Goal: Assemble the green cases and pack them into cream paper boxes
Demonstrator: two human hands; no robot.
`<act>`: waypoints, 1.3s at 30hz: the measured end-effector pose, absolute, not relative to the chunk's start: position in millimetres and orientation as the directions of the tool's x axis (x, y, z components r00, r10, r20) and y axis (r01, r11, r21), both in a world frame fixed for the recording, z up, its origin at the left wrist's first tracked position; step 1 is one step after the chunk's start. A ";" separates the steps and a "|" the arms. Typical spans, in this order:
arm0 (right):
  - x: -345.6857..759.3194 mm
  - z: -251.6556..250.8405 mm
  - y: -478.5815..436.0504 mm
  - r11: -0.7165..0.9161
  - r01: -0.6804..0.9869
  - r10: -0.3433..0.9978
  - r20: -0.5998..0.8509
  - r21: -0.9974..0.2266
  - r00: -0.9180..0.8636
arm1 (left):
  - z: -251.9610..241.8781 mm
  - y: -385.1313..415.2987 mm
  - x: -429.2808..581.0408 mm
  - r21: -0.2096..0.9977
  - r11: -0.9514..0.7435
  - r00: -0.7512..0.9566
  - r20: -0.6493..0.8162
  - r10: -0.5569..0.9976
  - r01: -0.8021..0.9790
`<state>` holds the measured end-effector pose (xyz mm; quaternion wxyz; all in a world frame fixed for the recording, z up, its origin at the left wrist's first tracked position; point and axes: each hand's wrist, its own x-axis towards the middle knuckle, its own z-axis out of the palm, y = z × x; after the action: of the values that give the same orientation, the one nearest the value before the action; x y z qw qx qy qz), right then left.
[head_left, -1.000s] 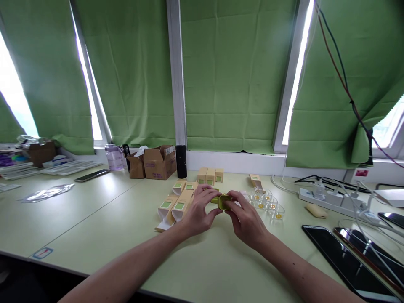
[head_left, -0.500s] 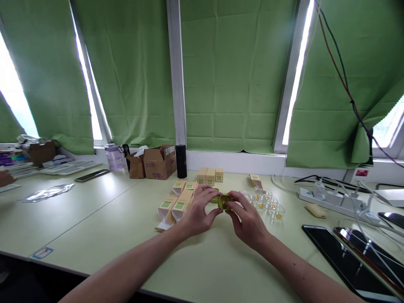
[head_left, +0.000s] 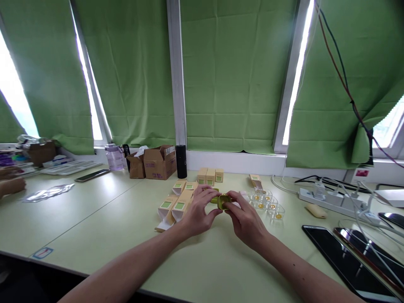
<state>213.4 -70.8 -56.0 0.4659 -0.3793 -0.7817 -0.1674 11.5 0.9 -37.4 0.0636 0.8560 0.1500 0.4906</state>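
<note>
Between both hands, above the table, is a small olive-green square case [head_left: 224, 202], its hollow side facing me. My left hand [head_left: 201, 210] pinches its left edge between fingers and thumb. My right hand [head_left: 247, 218] grips its right side, with a fingertip inside the hollow. Behind my left fingers another green piece [head_left: 215, 197] shows in part. Open small cardboard boxes [head_left: 166, 206] with green labels lie left of my left hand. Right of my right hand stand several clear cups [head_left: 272, 205] with yellow centres.
Closed small boxes [head_left: 211, 175] stand behind the hands, near a black cylinder [head_left: 181, 161] and brown cartons [head_left: 160, 163]. Phones [head_left: 339, 256], a power strip [head_left: 334, 200] and cables lie at right. Another person's hand [head_left: 15, 186] is at far left, near clear bags [head_left: 49, 192].
The green case has tilted slightly between my fingers, and my right hand has shifted a little. Another person's hands have come further into view at the far left.
</note>
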 end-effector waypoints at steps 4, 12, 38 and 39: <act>213.2 -57.5 -70.7 0.675 0.727 0.428 0.870 -0.128 -0.244 | -36.7 0.6 11.7 0.259 -0.947 0.476 0.820 0.319 0.189; 211.4 -62.8 -68.2 0.664 0.512 0.613 0.789 -0.544 0.044 | -33.6 -3.6 13.2 0.271 -0.941 0.474 0.814 0.336 0.202; 216.2 -47.1 -67.5 0.471 0.177 0.831 0.502 -0.864 0.241 | -36.6 -0.9 16.3 0.220 -0.928 0.480 0.806 0.346 0.301; 221.7 -46.5 -65.2 0.475 0.221 0.808 0.522 -0.852 0.272 | -36.3 0.5 16.3 0.257 -0.920 0.461 0.805 0.373 0.295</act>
<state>221.7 -65.2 -46.5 0.6516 -0.4600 -0.5595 0.2253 16.3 0.5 -36.3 0.0405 0.8537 0.1955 0.4810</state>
